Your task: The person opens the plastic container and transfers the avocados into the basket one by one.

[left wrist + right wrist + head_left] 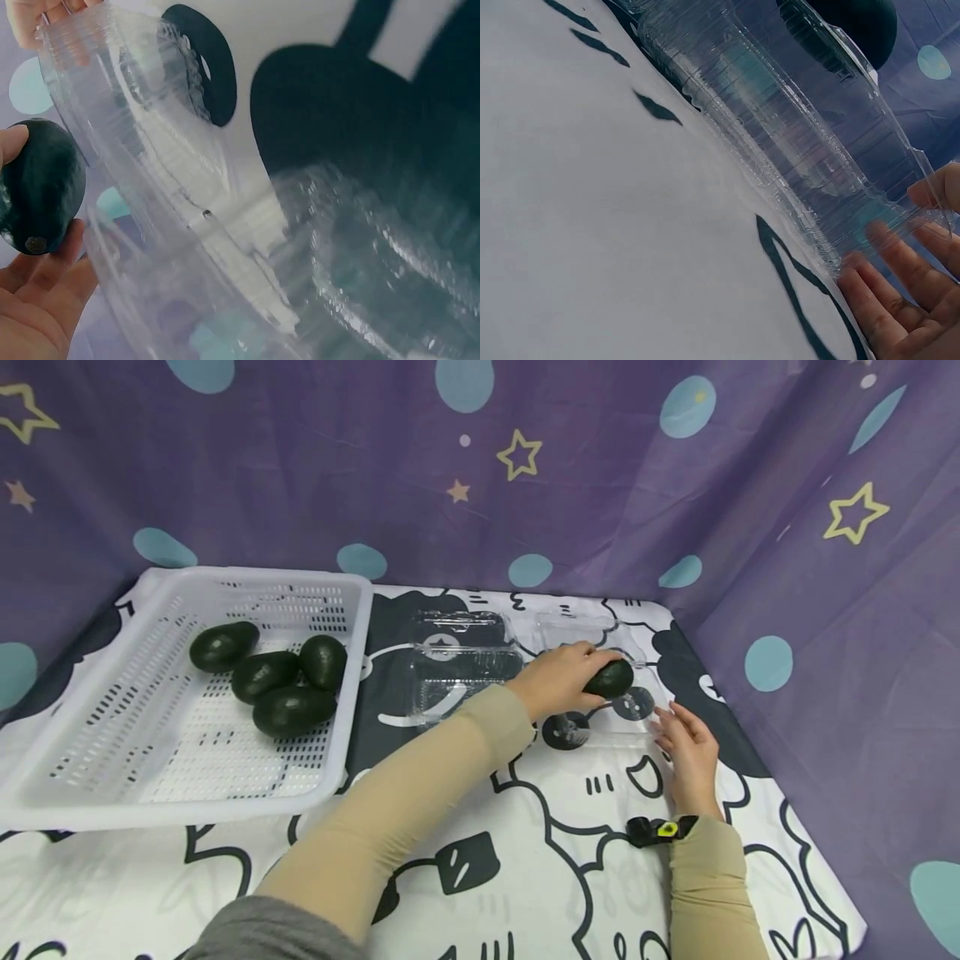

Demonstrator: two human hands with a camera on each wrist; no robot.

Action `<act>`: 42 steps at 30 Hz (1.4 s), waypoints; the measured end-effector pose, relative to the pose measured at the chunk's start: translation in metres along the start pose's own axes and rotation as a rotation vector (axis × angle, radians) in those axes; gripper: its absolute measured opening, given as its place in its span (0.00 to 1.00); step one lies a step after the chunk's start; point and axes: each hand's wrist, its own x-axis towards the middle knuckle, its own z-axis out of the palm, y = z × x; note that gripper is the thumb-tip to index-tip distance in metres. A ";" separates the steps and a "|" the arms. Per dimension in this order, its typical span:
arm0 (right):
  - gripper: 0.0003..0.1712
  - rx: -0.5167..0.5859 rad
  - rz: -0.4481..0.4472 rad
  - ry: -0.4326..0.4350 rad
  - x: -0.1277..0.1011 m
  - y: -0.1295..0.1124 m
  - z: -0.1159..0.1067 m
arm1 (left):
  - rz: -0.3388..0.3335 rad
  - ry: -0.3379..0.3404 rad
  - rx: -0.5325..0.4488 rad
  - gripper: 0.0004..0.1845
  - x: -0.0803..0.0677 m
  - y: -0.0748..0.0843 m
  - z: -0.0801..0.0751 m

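Note:
My left hand (566, 678) grips a dark green avocado (611, 679) by its sides, thumb and fingers around it. The avocado hangs over a clear plastic clamshell box (600, 737) that lies unfolded. In the left wrist view, the avocado (46, 191) shows its stem end beside the clear wall. My right hand (687, 752) is at the box's right end. In the right wrist view, its straight fingers (889, 300) touch the outside of the clear end wall, with the thumb near the rim. Another clear clamshell (465, 667) stands unfolded to the left, partly behind the left forearm.
A white perforated basket (168, 814) at the left contains several avocados (294, 710). A purple curtain (420, 510) with stars and blue spots closes off the back and right side. The table carries a black-and-white cartoon cloth (540, 877).

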 end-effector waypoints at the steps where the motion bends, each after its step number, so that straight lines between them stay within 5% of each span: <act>1: 0.27 0.000 0.000 0.000 0.000 0.000 0.000 | -0.001 -0.002 0.002 0.36 -0.001 0.000 -0.002; 24: 0.28 0.021 0.005 -0.010 -0.003 -0.001 0.001 | 0.056 0.009 0.072 0.35 -0.026 -0.012 -0.040; 42: 0.28 0.025 0.023 -0.003 -0.001 -0.001 0.002 | 0.049 0.018 0.138 0.34 -0.059 -0.024 -0.077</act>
